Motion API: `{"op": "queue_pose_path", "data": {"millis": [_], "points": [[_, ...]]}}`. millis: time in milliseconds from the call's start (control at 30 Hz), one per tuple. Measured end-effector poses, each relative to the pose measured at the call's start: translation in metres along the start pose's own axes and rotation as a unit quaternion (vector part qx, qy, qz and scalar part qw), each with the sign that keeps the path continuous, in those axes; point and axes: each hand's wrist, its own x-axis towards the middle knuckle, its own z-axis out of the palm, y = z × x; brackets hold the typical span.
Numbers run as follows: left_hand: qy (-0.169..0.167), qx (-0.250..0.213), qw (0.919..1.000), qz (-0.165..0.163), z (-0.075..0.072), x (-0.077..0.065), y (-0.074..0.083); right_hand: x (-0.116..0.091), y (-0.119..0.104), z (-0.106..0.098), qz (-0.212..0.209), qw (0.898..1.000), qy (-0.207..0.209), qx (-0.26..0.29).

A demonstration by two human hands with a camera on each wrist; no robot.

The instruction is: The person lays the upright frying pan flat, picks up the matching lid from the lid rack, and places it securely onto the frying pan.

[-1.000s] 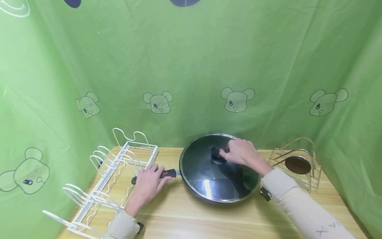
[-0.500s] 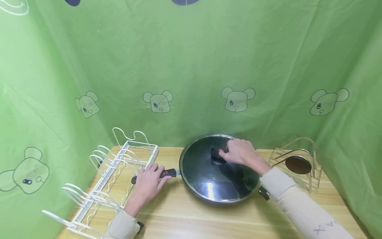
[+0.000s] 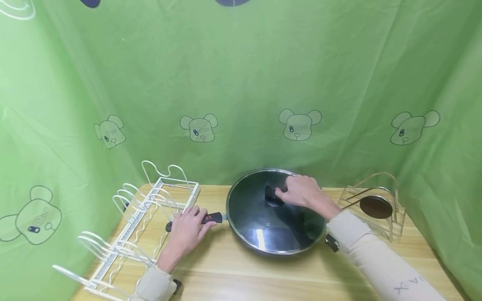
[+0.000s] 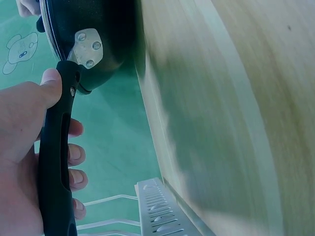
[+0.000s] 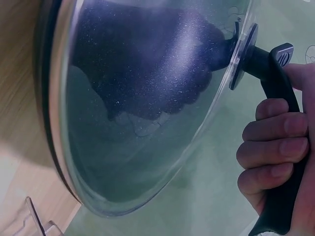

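Note:
A dark frying pan (image 4: 106,59) stands on the wooden table with a glass lid (image 3: 260,234) on it. My left hand (image 3: 187,230) grips the pan's black handle (image 3: 212,218); in the left wrist view the fingers curl under it and the thumb (image 4: 51,83) lies along its side. My right hand (image 3: 303,192) holds the lid's black handle (image 3: 271,196). In the right wrist view, several fingers wrap round that lid handle (image 5: 283,196). The lid rim appears to lie against the pan's rim.
Close to my left hand, a white wire rack (image 3: 124,238) runs along the table's left side. A gold wire stand (image 3: 391,209) with a dark round disc (image 3: 375,207) is at the right. Green curtain (image 3: 241,83) encloses the table (image 3: 233,280) at the back and sides.
My right hand and the lid have shifted very slightly to the left. The left hand stays where it was on the pan handle.

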Motion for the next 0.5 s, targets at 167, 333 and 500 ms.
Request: {"op": "queue_pose_path", "data": {"millis": [167, 333, 500], "points": [[0.002, -0.001, 1.0, -0.001, -0.0016, -0.0005, 0.0004, 0.0006, -0.0004, 0.0002, 0.001, 1.0, -0.001, -0.006], [-0.006, -0.003, 1.0, -0.007, -0.0029, 0.0008, 0.0003, 0.0018, 0.001, -0.0019, -0.007, 1.0, -0.005, -0.007], [-0.023, -0.012, 0.9996, -0.007, -0.007, 0.0036, 0.0012, -0.0008, 0.0058, -0.0032, -0.019, 1.0, -0.008, 0.004]]}}
